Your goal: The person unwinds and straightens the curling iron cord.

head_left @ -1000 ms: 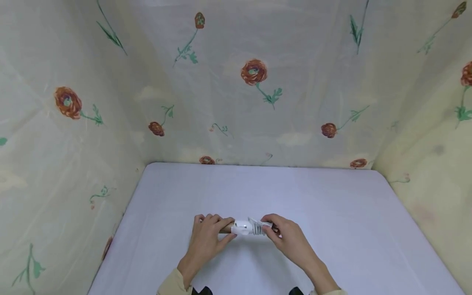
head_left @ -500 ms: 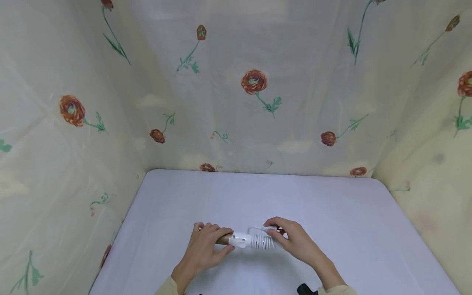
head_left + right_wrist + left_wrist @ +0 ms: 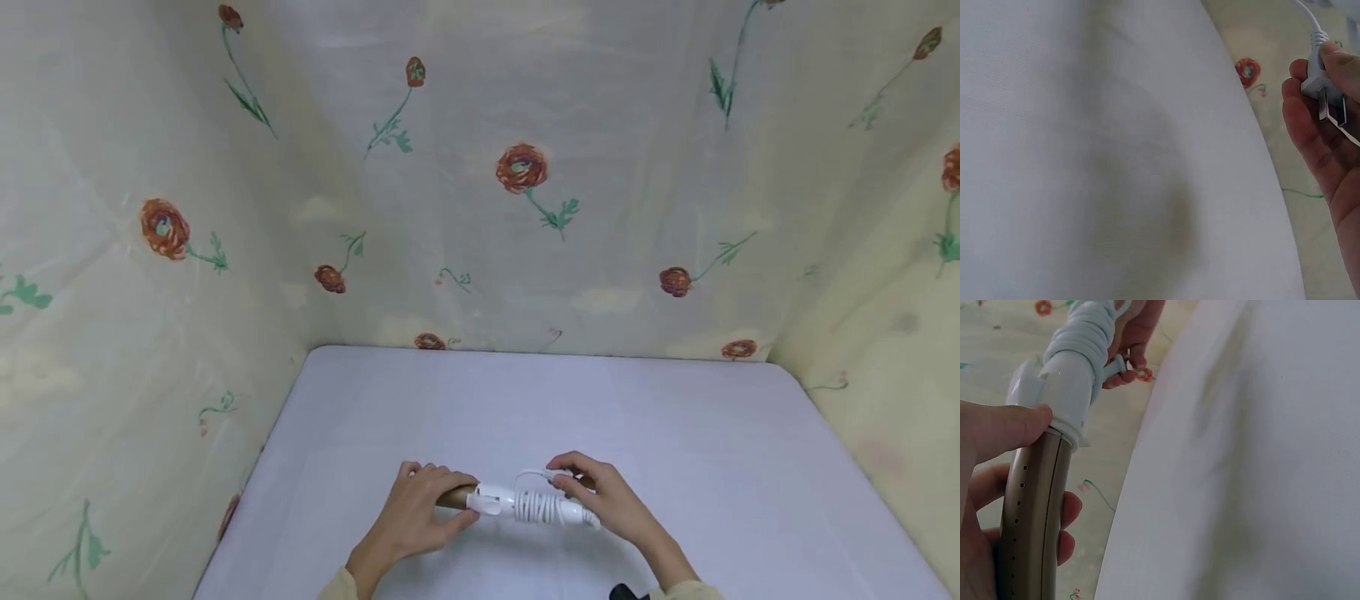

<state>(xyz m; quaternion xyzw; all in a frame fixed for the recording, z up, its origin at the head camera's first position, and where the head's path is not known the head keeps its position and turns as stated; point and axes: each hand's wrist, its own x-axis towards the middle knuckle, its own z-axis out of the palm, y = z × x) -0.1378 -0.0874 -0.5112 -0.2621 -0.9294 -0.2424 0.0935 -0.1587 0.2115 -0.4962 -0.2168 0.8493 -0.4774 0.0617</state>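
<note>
My left hand point(image 3: 416, 510) grips a hair straightener point(image 3: 491, 500) by its gold-brown barrel, which has a row of small holes along it. In the left wrist view the thumb presses at the joint between the barrel point(image 3: 1032, 500) and the white handle point(image 3: 1069, 384), with fingertips showing on the far side. Several turns of white cord point(image 3: 536, 506) are wound round the handle. Just behind the handle's far end, my right hand point(image 3: 617, 500) pinches the cord's two-pin plug point(image 3: 1319, 81) between thumb and fingers. A short loose loop of cord runs from the coil to this plug.
The straightener is held over a white-covered table point(image 3: 525, 408), casting a shadow on it. Flower-patterned curtains point(image 3: 480, 208) rise along the table's back and both sides. A black object point(image 3: 624, 592) shows by the right sleeve.
My right hand has shifted right with the plug, drawing out a loop of cord. More of the coil and the handle's end now shows. The left hand keeps its hold.
</note>
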